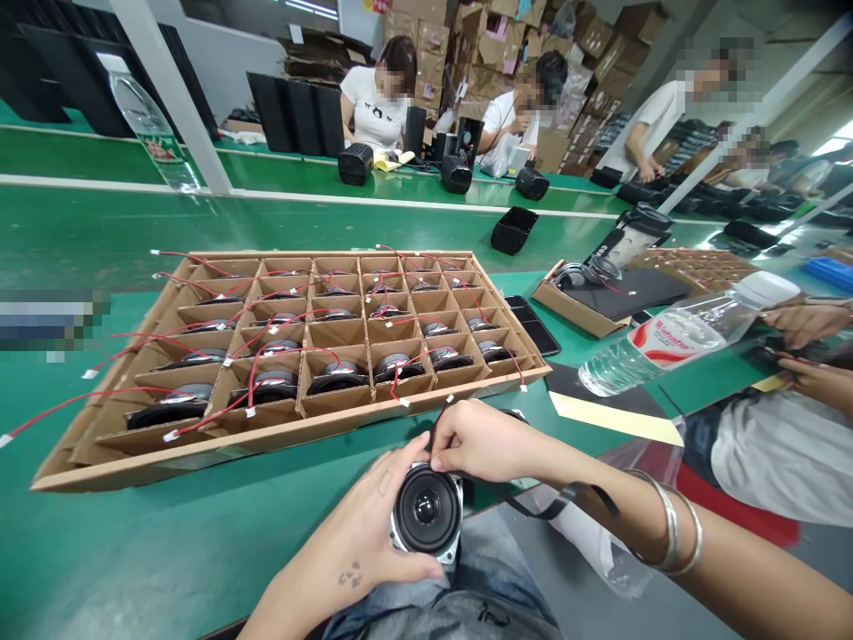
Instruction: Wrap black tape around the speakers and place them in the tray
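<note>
My left hand [383,524] is wrapped around a small round speaker driver [426,508] with a black cone and a metal frame, its face turned up toward me. At the driver's upper rim, the thumb and forefinger of my right hand [476,440] are pinched together; what lies between them is too small to make out. A thin black strip [556,505] trails beneath my right wrist. Just beyond both hands lies a divided cardboard tray [280,462], its compartments holding several speaker drivers [270,387] with red wires and white connectors.
A water bottle [686,333] leans at the right, near a black sheet with a yellow edge [613,418]. Behind it lies a small cardboard box [579,307]. Another person's hands [809,342] work at far right. Several people sit across the green bench [299,218].
</note>
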`<state>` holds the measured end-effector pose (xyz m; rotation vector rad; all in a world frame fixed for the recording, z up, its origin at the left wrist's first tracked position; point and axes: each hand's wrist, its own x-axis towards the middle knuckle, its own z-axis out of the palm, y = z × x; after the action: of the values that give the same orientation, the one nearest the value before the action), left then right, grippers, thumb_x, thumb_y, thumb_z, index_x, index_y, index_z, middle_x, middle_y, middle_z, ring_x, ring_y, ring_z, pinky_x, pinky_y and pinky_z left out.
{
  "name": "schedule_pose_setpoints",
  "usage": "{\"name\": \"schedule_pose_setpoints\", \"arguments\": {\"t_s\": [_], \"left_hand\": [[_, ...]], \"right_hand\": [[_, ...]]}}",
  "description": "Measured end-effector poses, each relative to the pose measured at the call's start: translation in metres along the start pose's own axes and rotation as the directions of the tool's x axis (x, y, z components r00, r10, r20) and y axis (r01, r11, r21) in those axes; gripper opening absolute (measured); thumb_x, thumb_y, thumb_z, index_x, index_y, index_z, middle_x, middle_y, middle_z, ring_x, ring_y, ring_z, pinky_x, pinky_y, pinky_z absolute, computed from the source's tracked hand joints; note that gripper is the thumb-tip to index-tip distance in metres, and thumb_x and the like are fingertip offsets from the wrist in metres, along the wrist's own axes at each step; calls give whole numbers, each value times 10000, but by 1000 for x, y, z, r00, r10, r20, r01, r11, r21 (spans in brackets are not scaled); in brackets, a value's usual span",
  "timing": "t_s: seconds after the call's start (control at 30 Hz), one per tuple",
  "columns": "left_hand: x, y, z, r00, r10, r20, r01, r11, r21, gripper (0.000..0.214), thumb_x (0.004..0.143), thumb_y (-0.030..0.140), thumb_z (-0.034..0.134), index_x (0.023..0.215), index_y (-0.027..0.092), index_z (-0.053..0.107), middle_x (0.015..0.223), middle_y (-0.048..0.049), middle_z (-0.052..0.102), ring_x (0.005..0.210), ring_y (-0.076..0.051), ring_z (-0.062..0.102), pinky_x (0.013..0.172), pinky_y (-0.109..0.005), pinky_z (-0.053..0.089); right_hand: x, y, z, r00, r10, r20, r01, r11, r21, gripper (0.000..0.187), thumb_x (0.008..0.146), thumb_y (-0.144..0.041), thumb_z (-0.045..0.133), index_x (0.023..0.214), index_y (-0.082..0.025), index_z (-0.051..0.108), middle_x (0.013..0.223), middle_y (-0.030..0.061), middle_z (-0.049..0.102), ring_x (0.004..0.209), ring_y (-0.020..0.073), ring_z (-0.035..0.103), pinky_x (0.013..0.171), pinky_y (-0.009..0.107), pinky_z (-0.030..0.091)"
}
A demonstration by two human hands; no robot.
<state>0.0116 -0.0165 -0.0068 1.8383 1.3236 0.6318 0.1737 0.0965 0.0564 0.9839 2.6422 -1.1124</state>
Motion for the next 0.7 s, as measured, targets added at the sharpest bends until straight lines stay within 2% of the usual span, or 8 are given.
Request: {"name": "schedule_pose_setpoints", "arguments": {"t_s": [0.07,0.13,0.2,0.27,0.4,0.5,0.6,0.7], "left_hand": [[0,2,0,1000,0,3,0,1000,16,971,622,343,740,1379,303,133,1409,-64,328,1275,-252,324,1056,-451,288],[0,2,0,1000,-12,2,12,999,51,945,628,327,732,1373,297,152,1406,-64,335,1279,-261,316,1055,-465,286],[0,0,1,1000,-3,-14,4,997,83,934,619,329,734,1368,277,178,1386,-79,367,1262,-273,342,1045,-468,302],[0,-3,3,998,36,-46,-31,994,105,942,600,361,744,1363,259,201,1347,-92,417,1231,-279,384,1026,-455,336],[0,-3,2,987,116,-111,-95,979,183,943,579,405,753,1351,256,233,1289,-90,483,1169,-271,460,973,-413,405],[-2,2,0,975,166,-144,-121,952,281,900,585,425,748,1325,254,264,1255,-87,517,1127,-260,500,929,-395,441],[-4,6,0,967,186,-175,-116,930,350,882,601,476,724,1316,255,258,1217,-85,545,1085,-259,531,891,-395,457],[-7,7,6,960,147,-238,-50,928,370,949,590,454,737,1340,274,184,1186,-76,561,1048,-253,546,875,-396,448]], "right_hand": [[2,-3,-3,999,19,40,-19,1000,-5,126,723,-139,591,730,-133,716,665,25,684,560,105,559,517,174,367],[4,-5,-7,994,48,102,-47,999,-9,136,729,-149,583,671,-117,702,565,21,653,495,102,536,487,178,363],[4,-7,-11,980,81,184,-82,997,-5,233,764,-192,553,579,-104,663,413,0,559,390,95,477,426,183,344],[3,-7,-13,962,104,253,-112,994,15,292,804,-219,502,576,-100,639,353,-22,487,342,89,450,392,174,340],[-4,-8,-14,938,96,332,-132,987,87,234,830,-232,464,909,-87,631,459,-30,542,374,87,484,396,159,371],[-19,-10,-19,925,75,373,-137,980,143,398,770,-265,570,1127,-94,527,540,-36,557,448,98,524,419,155,367],[-44,-9,-26,924,96,369,-181,962,203,553,749,-224,599,1262,-145,409,574,-58,525,480,86,515,433,143,345],[-74,-2,-34,927,160,338,-270,912,309,512,814,-227,524,1296,-223,350,613,-64,513,464,68,486,457,144,362]]}}
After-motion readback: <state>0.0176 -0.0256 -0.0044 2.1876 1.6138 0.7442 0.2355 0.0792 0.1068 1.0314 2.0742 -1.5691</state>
